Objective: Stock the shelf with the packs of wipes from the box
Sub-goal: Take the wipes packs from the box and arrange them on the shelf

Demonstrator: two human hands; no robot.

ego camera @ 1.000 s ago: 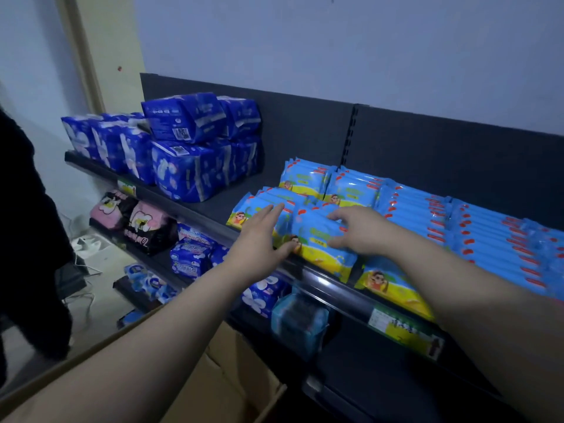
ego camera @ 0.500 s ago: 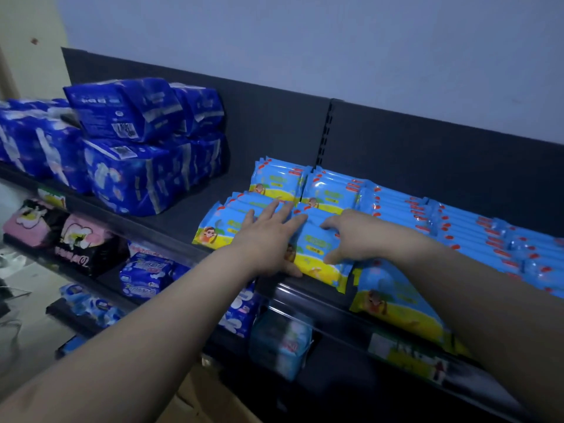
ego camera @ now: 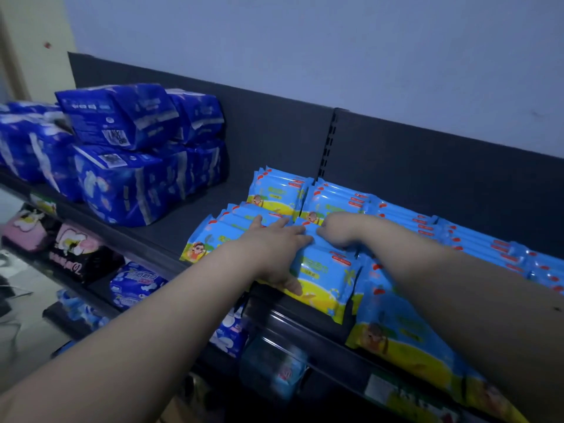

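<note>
- Pale blue-grey wall (ego camera: 305,41) behind; below it a dark grey metal shelf (ego camera: 183,230) with a slotted back panel. Light is dim.
- Far left, on the shelf: dark blue plastic bulk packs (ego camera: 122,181), stacked two high, with barcodes facing the camera.
- Lower left, on the tier beneath: pink and black soft packs (ego camera: 73,251), with smaller blue-and-white packs just beside them.
- Left of centre, at the shelf's front edge: a row of light blue and yellow wipes packs (ego camera: 210,239), leaning back on one another. A second row (ego camera: 274,190) stands behind, against the back panel.
- Left hand (ego camera: 274,248): palm down, fingers straight and spread over the tops of the packs, and thumb (ego camera: 294,288) lying down the front face of the foremost pack. It presses flat and its fingers are not curled.
- Foremost light blue wipes pack with yellow base (ego camera: 326,279): on the shelf at the front lip, under both hands, tilted back.
- Right hand (ego camera: 338,230): knuckles up at the rear top edge of that pack and touching it. The fingers appear curled, but their tips are hidden, so I cannot tell whether it grips.
- Right: long rows of matching blue wipes packs with red tabs (ego camera: 476,242) fill the shelf, with one large front pack (ego camera: 396,334) under the right forearm.
- Lower right: a green and yellow price label strip (ego camera: 396,395) on the shelf lip; its print is unreadable.
</note>
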